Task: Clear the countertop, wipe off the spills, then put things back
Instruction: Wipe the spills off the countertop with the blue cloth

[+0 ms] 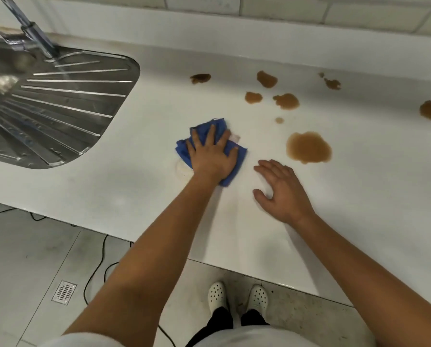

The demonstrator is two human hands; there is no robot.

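The left hand presses the blue cloth flat with spread fingers, just left of the biggest spill (evidently to wipe), while the right hand rests open nearer it, holding nothing.

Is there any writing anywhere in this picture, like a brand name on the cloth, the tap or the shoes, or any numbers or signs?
None can be read.
Blue cloth under the left hand: a small pale tag shows at its edge, too blurred to tell if it bears print.
Faucet, sink drainboard, white clogs, wall tiles and countertop: no lettering visible.
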